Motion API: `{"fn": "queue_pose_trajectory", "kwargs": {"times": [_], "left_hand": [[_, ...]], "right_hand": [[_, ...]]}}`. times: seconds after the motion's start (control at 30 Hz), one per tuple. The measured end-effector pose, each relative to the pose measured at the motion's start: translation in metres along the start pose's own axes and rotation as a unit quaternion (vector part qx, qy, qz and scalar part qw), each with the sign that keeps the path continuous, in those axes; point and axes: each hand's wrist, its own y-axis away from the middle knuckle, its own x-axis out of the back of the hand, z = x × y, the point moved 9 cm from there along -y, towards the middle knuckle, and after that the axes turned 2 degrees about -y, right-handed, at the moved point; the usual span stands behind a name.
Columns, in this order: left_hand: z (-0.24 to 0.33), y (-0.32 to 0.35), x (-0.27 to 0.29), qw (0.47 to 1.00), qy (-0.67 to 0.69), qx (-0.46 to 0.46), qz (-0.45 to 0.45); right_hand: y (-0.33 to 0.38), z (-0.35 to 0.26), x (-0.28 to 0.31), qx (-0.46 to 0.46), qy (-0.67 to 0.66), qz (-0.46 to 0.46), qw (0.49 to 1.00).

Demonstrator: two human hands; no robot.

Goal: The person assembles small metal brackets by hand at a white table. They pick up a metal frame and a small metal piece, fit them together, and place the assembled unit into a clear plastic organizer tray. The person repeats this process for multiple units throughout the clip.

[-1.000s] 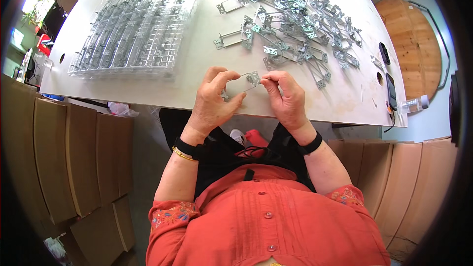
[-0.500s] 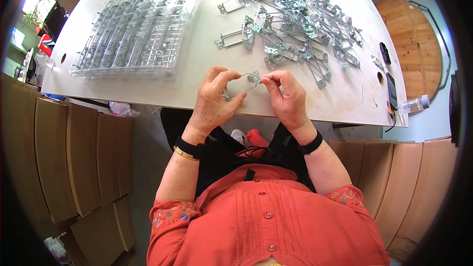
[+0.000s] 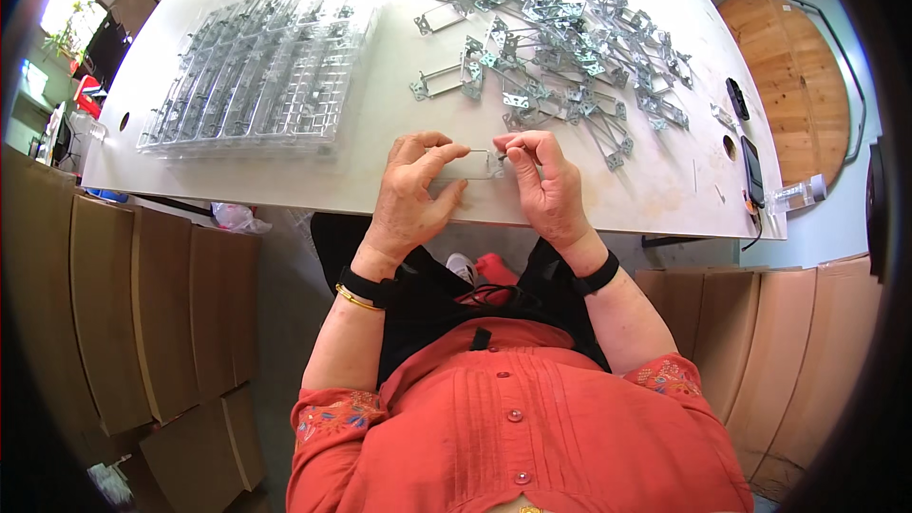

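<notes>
Above the table's near edge, my two hands share a small metal wire-frame bracket (image 3: 494, 165) with thin rods and a pale plate at its right end. My left hand (image 3: 414, 192) is curled around the bracket's left end, index finger and thumb at its rods, partly covering it. My right hand (image 3: 548, 192) pinches the right end between thumb and fingers. The fingertips hide what else may be there. Beyond the right hand lies a tangled pile of similar metal brackets (image 3: 560, 47).
Stacked clear plastic trays (image 3: 256, 66) holding metal parts stand at the left of the white table (image 3: 313, 182). A phone (image 3: 752, 171), a dark object (image 3: 737, 100) and a clear bottle (image 3: 796, 195) are at the right edge. Cardboard boxes (image 3: 100, 294) flank me on both sides.
The bracket has turned in my hands, so its rods now run more sideways. My right fingers have closed further over its right end, while the left hand has barely moved.
</notes>
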Motion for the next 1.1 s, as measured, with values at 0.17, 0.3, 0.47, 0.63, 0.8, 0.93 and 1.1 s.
{"fn": "queue_pose_trajectory", "kwargs": {"times": [0.17,0.3,0.47,0.63,0.8,0.93,1.1], "left_hand": [[-0.003,0.0,0.006,0.996,-0.02,0.044,0.073],[-0.002,0.001,0.007,0.989,-0.061,0.074,0.11],[-0.014,0.003,0.004,0.979,-0.121,0.092,0.133],[0.002,-0.007,-0.007,0.969,-0.192,0.138,0.076],[0.008,-0.011,-0.018,0.97,-0.19,0.132,0.071],[0.014,-0.013,-0.023,0.974,-0.187,0.118,0.053],[0.025,-0.014,-0.016,0.971,-0.215,0.082,0.064]], "right_hand": [[0.003,-0.002,-0.001,0.005,0.03,-0.029,0.999],[0.007,-0.001,-0.003,0.022,0.02,-0.044,0.999],[0.006,-0.005,-0.007,0.027,-0.017,-0.057,0.998],[0.008,-0.005,-0.011,0.03,-0.038,-0.093,0.994],[0.008,0.003,0.003,-0.031,0.004,-0.019,0.999],[0.003,0.003,0.007,-0.023,0.089,0.014,0.996],[0.003,-0.001,0.004,0.0,0.082,0.008,0.997]]}}
